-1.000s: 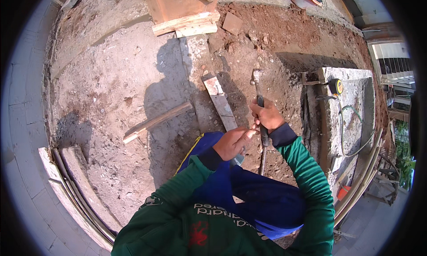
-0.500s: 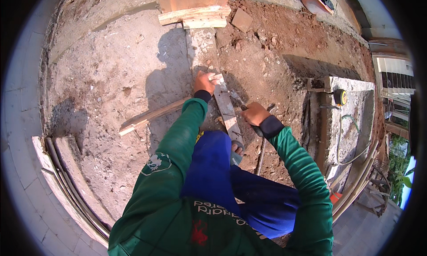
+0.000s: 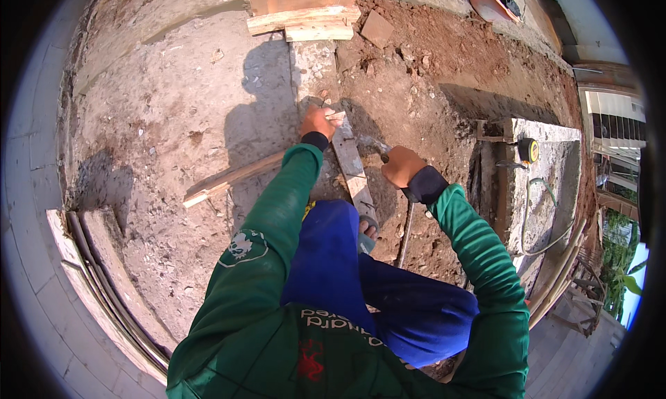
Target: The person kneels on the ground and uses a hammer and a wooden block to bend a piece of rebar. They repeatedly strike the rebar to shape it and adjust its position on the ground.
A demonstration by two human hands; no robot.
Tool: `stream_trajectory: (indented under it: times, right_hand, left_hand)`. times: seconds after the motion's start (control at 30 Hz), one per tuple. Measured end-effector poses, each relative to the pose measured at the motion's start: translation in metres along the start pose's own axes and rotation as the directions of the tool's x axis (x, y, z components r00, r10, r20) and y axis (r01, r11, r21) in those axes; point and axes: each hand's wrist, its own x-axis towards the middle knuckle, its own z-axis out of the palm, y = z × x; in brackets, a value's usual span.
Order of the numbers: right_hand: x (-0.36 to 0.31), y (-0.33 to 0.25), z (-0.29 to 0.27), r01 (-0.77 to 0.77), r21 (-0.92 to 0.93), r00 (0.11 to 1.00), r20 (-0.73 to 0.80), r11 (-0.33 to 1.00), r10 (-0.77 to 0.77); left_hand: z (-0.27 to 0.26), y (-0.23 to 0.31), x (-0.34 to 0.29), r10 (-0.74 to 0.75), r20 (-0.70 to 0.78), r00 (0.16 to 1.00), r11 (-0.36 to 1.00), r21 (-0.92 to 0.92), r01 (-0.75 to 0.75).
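Observation:
My left hand [image 3: 318, 121] is closed around the far end of a narrow wooden board [image 3: 354, 170], which has several nails sticking out. The board's near end lies by my foot [image 3: 368, 229]. Just right of the board, my right hand [image 3: 402, 167] grips a hammer [image 3: 375, 145]. Its metal part points toward the board and is somewhat blurred; most of the handle is hidden in the fist. Under my left forearm a second wooden strip [image 3: 232, 179] lies aslant on the ground.
A metal bar [image 3: 408, 236] lies right of my knee. At right, a yellow-black tape measure [image 3: 528, 150] sits on a concrete block [image 3: 555, 132] beside a thin hose [image 3: 526, 225]. Long planks [image 3: 104, 295] lie at left. A wooden form [image 3: 302, 24] stands ahead, a bucket [image 3: 496, 3] at far right.
My right hand with the hammer has shifted slightly up and to the right, and the handle's dark end no longer shows below it. My left hand stays on the board.

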Motion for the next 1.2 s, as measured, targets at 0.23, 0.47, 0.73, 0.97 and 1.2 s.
stream_trajectory:
  times: [0.23,0.47,0.73,0.97,1.2]
  right_hand:
    - [-0.001,-0.014,-0.002,-0.042,-0.114,0.999,-0.019,0.993,0.040]
    - [0.001,-0.031,-0.014,0.031,-0.224,0.998,0.063,0.974,-0.017]
    - [-0.024,-0.057,-0.004,0.021,-0.512,0.964,-0.216,0.859,-0.153]
    - [-0.035,0.016,0.059,-0.064,-0.161,0.969,-0.245,0.985,0.023]
    - [-0.046,0.025,0.057,-0.200,0.659,0.977,0.187,0.725,0.099]
  left_hand:
    - [0.001,0.001,0.001,-0.025,-0.010,1.000,0.999,-0.034,0.025]
    - [0.003,-0.008,0.007,-0.113,-0.025,0.993,0.989,-0.094,0.110]
    - [-0.002,-0.004,0.004,0.004,-0.029,1.000,0.998,0.068,-0.002]
    - [0.004,0.004,0.005,-0.005,-0.009,1.000,0.995,0.098,0.006]
    - [0.007,-0.012,0.016,0.040,0.068,0.997,0.999,0.011,-0.040]
